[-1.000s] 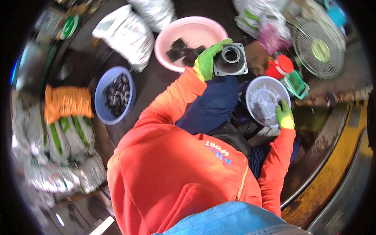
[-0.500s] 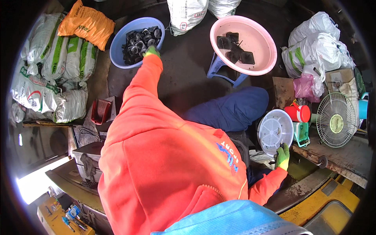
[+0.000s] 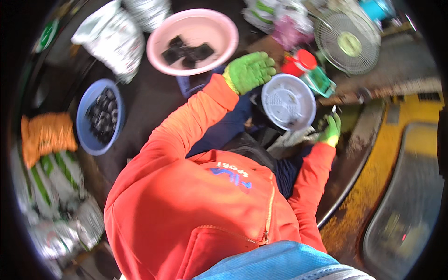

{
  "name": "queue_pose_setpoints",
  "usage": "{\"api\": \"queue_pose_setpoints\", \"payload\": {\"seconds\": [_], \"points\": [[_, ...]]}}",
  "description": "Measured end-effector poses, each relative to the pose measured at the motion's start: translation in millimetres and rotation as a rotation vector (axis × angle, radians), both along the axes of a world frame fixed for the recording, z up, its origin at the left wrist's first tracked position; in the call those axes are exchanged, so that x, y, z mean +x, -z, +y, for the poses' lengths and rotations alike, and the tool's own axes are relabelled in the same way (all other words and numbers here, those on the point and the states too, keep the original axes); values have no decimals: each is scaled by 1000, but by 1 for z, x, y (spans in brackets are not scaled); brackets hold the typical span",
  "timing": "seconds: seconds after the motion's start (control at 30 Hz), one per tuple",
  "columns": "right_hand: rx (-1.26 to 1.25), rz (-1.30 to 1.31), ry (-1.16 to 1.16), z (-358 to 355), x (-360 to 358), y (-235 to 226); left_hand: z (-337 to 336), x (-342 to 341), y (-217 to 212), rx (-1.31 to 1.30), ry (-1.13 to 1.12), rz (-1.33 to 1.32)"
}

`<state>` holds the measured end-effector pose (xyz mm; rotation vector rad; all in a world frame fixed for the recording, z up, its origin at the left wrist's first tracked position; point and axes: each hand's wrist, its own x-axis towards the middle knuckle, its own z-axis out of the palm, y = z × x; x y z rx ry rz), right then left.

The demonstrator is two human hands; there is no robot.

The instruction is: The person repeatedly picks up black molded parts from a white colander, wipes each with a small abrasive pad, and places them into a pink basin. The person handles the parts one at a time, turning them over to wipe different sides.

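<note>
My left hand (image 3: 249, 72), in a green glove, is stretched out open with no object showing in it, between the pink basin (image 3: 154, 52) and the white plastic basket (image 3: 288, 100). My right hand (image 3: 330, 128), gloved alike, is closed at the basket's right side. From its fingers sticks a small tool with a bright tip (image 3: 334, 109), too blurred to name more exactly. Several black plastic pieces (image 3: 189, 51) lie in the pink basin. A heap of similar black pieces (image 3: 101, 116) fills much of the blue basin (image 3: 84, 135) at the left.
A red jug (image 3: 303, 60), a green container (image 3: 319, 81) and a fan (image 3: 347, 43) stand beyond the basket. White sacks (image 3: 114, 39) and an orange sack (image 3: 48, 136) surround the blue basin. A worn yellow machine body (image 3: 359, 186) lies at the right.
My left hand has left the blue basin and swung right toward the basket. My right hand stays beside the basket, closed. The whole view has turned to the right.
</note>
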<state>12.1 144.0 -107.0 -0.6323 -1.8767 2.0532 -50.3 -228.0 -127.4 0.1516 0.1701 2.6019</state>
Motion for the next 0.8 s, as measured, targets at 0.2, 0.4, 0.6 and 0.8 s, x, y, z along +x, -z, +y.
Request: {"api": "queue_pose_setpoints", "payload": {"seconds": [0.2, 0.4, 0.6, 0.8], "points": [[-122, 166, 262, 39, -20, -9, 140, 44, 33, -107, 444, -86], [131, 381, 420, 99, -85, -6, 140, 36, 82, -1208, 610, 839], [458, 368, 429, 137, -125, 4, 153, 19, 91, -1238, 442, 472], [480, 257, 388, 144, -125, 5, 160, 24, 99, -1353, 448, 435]]}}
